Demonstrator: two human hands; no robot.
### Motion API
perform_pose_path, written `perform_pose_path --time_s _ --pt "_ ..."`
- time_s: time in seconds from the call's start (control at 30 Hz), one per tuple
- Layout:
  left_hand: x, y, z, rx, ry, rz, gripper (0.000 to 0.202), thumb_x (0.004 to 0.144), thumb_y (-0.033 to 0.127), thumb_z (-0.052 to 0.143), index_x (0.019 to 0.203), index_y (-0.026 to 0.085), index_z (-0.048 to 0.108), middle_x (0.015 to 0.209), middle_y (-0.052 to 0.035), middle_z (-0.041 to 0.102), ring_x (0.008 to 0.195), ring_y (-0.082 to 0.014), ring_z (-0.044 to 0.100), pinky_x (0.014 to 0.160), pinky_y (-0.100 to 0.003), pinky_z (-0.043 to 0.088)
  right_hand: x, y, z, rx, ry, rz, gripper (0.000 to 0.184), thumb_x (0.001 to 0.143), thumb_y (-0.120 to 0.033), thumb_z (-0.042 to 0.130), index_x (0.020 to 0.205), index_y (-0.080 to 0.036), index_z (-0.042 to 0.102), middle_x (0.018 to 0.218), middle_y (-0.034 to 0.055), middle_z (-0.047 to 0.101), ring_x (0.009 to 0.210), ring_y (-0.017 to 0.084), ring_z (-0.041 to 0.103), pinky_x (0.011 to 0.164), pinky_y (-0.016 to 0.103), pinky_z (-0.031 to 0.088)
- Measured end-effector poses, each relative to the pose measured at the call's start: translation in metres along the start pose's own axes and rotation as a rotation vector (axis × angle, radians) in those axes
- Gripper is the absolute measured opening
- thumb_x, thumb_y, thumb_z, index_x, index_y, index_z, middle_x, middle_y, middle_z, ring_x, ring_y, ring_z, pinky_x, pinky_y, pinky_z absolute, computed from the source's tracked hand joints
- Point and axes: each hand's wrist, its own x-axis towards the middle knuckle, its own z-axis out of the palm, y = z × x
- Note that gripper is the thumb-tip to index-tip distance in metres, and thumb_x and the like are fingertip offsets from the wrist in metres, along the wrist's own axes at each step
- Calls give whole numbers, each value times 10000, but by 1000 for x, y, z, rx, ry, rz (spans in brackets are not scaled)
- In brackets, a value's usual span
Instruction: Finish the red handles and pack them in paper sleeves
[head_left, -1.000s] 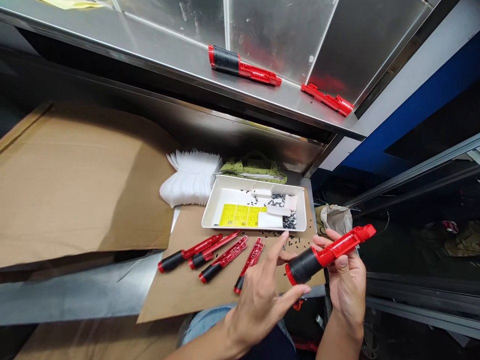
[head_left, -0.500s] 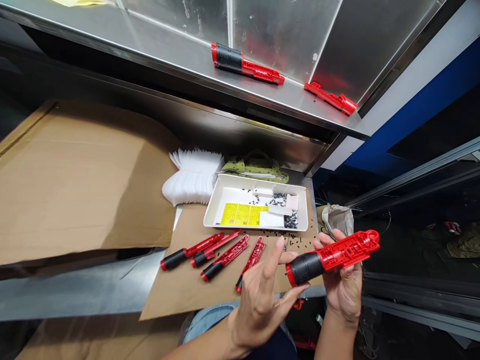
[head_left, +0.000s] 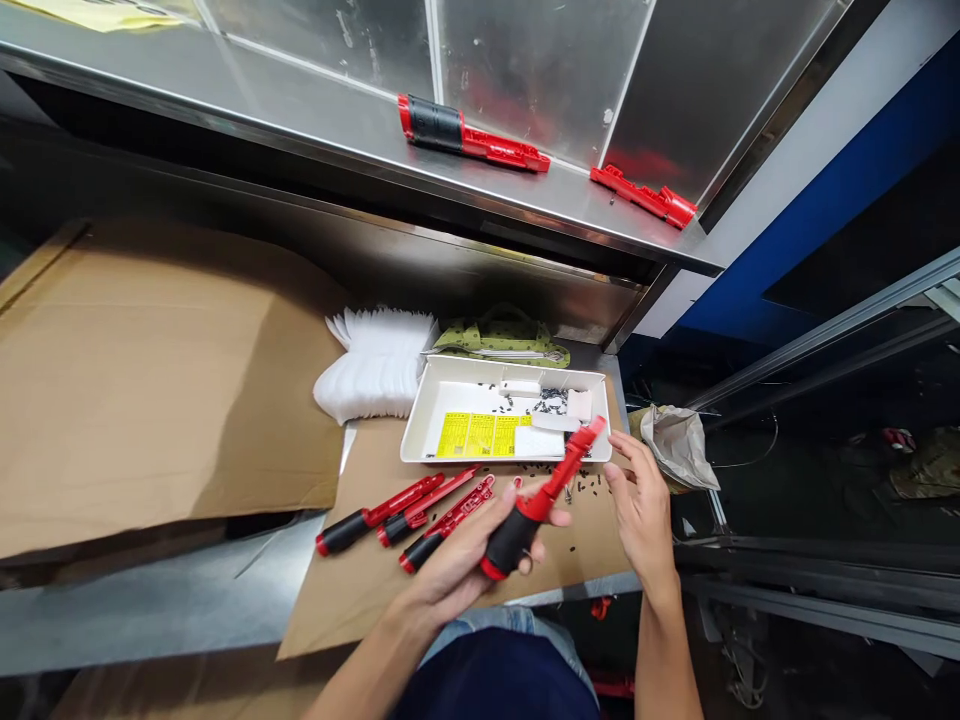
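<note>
My left hand (head_left: pixel 457 560) is shut on a red-and-black plastic handle (head_left: pixel 525 520), its black grip in my palm and its narrow red end pointing toward the white tray (head_left: pixel 442 420). My right hand (head_left: pixel 637 500) is open and empty, beside the tray's front right corner. Three more red-and-black parts (head_left: pixel 405 515) lie on the brown cardboard sheet (head_left: pixel 592 540) left of my left hand. Small black pieces (head_left: pixel 585 487) are scattered there, and more lie in the tray with a yellow printed sheet (head_left: pixel 480 435).
A steel shelf (head_left: pixel 300 120) above carries a red-and-black part (head_left: pixel 465 135) and a red shell (head_left: pixel 645 197). A white stack (head_left: pixel 375 365), a green pouch (head_left: pixel 499 340) and a crumpled paper bag (head_left: pixel 679 447) surround the tray. Large cardboard (head_left: pixel 150 380) lies left.
The red-and-black part has gone from my right hand to my left and now points up toward the tray. My right hand has opened, and the view has shifted slightly.
</note>
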Motion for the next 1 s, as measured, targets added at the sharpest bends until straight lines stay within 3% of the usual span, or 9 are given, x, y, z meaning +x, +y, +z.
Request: perform_pose_path --time_s 0.07,0.17,0.3,0.4,0.53,0.67,0.77,0.87,1.0 --pt "-1 6 -11 -81 122 18 398 962 391 534 1144 68 678 1017 -166 739 640 -121 664 548 -196 529 9 29 11 -255 -76 116 355 1001 -435 385 1086 -228 660 1143 86 692 1045 227 651 868 325 490" --pt "-2 10 -15 -167 262 30 315 990 294 480 1047 65 690 927 -139 742 751 -156 705 681 -237 582 13 68 49 -369 -205 212 193 940 -303 527 896 -213 692 895 69 716 853 241 678 752 333 481" --pt "0 7 -10 -232 288 77 294 1003 244 443 1157 80 633 867 -110 731 750 -155 702 705 -253 585 9 94 105 -435 -211 277 194 935 -273 567 1073 -166 651 1113 117 670 948 245 657 797 379 489" --pt "1 5 -8 -280 215 35 365 1010 288 431 1258 58 567 867 -110 711 616 -112 644 567 -201 539 6 104 122 -380 -182 283 198 953 -316 554 1038 -158 636 1108 90 660 1012 224 629 876 401 478" --pt "1 6 -11 -389 116 -112 479 1027 387 348 1316 41 508 790 -73 665 501 -84 582 442 -168 478 -2 110 107 -158 -149 262 369 949 -503 474 865 -174 618 844 75 670 854 235 647 775 356 486" --pt "0 4 -11 -422 57 -205 480 1026 404 329 1280 40 513 726 -43 631 447 -86 551 415 -183 485 -19 93 72 137 -124 232 602 943 -660 292 1242 -177 494 816 57 671 637 176 581 578 280 452" --pt "-1 0 -8 -423 34 -203 418 1013 398 386 1202 61 545 770 -52 646 456 -85 557 432 -196 510 -35 69 42 536 -40 267 600 932 -609 456 1404 -249 366 926 47 669 612 125 524 531 228 404" --pt "-2 -3 -5 -448 10 -199 435 988 442 452 1163 63 572 747 -41 642 465 -80 551 451 -191 520 -48 49 15 898 56 295 475 867 -495 660 1267 -261 556 998 52 654 687 111 534 570 211 437" --pt "-4 -7 4 -490 -14 -194 474 960 465 518 1207 69 599 769 -59 687 476 -79 576 459 -180 522 -64 31 -5 723 267 76 292 912 -480 619 891 -199 696 922 55 646 657 107 533 541 210 457"
